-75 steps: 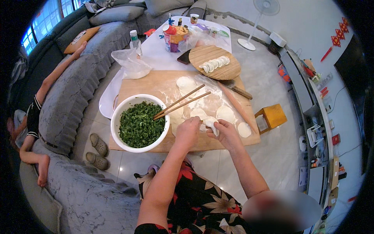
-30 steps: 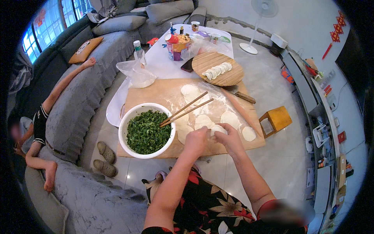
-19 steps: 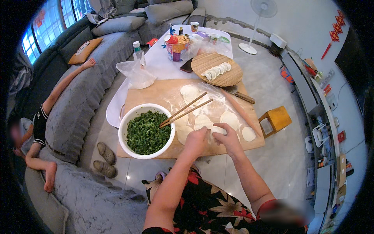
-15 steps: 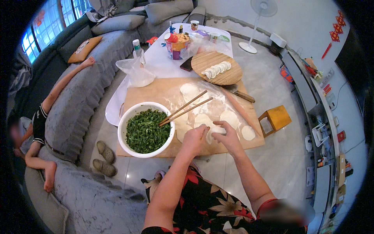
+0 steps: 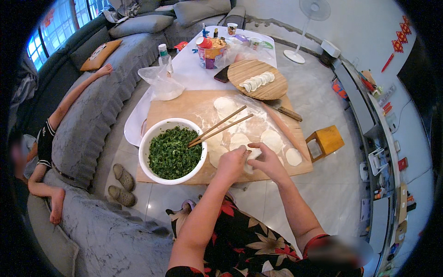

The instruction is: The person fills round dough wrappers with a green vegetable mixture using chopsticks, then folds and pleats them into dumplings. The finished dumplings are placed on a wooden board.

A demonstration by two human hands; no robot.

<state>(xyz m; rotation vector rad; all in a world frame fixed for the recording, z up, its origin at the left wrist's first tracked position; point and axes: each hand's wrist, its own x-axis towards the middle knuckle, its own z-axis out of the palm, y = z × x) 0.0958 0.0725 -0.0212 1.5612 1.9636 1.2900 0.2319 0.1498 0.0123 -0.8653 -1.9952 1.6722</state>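
Observation:
Over the near edge of a floured wooden board [image 5: 184,102], my left hand [image 5: 232,163] and my right hand [image 5: 269,162] pinch the edge of a white dumpling [image 5: 249,168] between them. Fingers cover part of it. Round dough wrappers lie around and beyond my hands, one wrapper [image 5: 271,140] just past them and a smaller wrapper [image 5: 293,157] to the right. Left of my hands stands a white bowl [image 5: 144,159] of chopped green filling [image 5: 171,152]. Two chopsticks [image 5: 224,123] rest in it, pointing up to the right.
A rolling pin [image 5: 286,130] lies along the board's right side, near a knife [image 5: 290,113]. Behind, a round wooden board [image 5: 240,69] carries a row of dumplings [image 5: 257,82]. A plastic bag [image 5: 161,85] sits far left. A yellow stool [image 5: 328,141] stands right; another person lies on the sofa [image 5: 92,120].
My fingers have shifted slightly along the dumpling's edge, and my right fingertips are closer to my left hand. The bowl, chopsticks and wrappers stay in place.

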